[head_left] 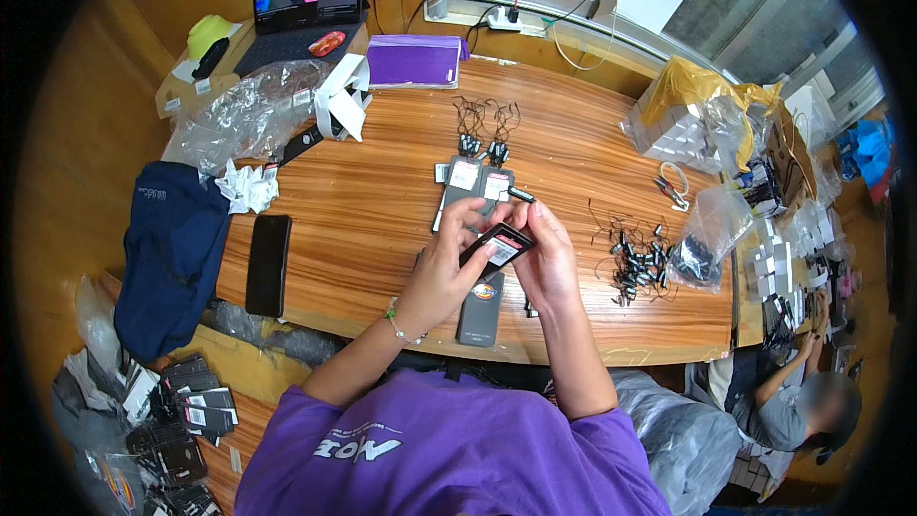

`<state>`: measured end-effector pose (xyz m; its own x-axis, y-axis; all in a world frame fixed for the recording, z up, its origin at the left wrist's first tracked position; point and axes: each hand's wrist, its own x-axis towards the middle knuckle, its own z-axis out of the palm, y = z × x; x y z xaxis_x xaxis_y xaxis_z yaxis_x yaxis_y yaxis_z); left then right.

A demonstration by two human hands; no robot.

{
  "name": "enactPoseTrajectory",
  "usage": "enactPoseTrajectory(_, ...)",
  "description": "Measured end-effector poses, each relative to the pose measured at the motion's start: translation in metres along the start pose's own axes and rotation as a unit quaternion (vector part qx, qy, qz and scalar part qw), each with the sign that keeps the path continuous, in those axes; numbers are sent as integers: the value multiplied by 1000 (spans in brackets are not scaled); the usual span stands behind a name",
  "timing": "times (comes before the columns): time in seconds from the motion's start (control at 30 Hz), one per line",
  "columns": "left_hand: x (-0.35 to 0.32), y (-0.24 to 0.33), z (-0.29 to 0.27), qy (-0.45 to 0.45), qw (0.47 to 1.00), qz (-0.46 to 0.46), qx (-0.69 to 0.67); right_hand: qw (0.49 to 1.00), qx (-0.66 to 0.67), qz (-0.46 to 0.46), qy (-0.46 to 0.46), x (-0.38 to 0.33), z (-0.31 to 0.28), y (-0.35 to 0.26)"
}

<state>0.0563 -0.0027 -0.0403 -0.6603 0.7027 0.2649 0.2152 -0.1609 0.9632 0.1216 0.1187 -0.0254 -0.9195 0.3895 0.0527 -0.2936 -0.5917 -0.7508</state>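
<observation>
Over the middle of the table, my left hand (441, 263) pinches a dark hang tag (499, 247) with a white and red sticker, held tilted. The fingers of my right hand (552, 258) are closed at the tag's far edge, on a small black string fastener (521, 194). Just beyond my hands lie grey hang tags (462, 174) with stickers, their black strings (487, 117) spread away from me. Below my hands a grey tag (479, 315) with a coloured emblem lies near the table's front edge. Loose black string fasteners (638, 266) form a heap to the right.
A black phone (268, 266) and navy bag (172, 253) are at left. Farther back stand a laptop (306, 24) and purple box (413, 62). Red-handled cutters (672, 191), a clear bag (712, 229) and small white boxes (673, 134) sit right. Another person (783, 406) works at lower right.
</observation>
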Motion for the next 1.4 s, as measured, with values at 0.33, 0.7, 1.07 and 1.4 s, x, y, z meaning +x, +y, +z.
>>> enactPoseTrajectory(0.33,34,-20,-19,-108,994,-13,32,998,10,28,52,37,-23,-17)
enactPoseTrajectory(0.7,117,-68,-24,-163,978,-129,37,979,-117,-72,148,178,-72,-76)
enactPoseTrajectory(1.07,123,-74,-15,-94,904,42,414,967,-231,23,108,241,-82,-57)
enactPoseTrajectory(1.4,110,-74,-27,-89,866,128,474,931,-318,97,151,279,-114,-9)
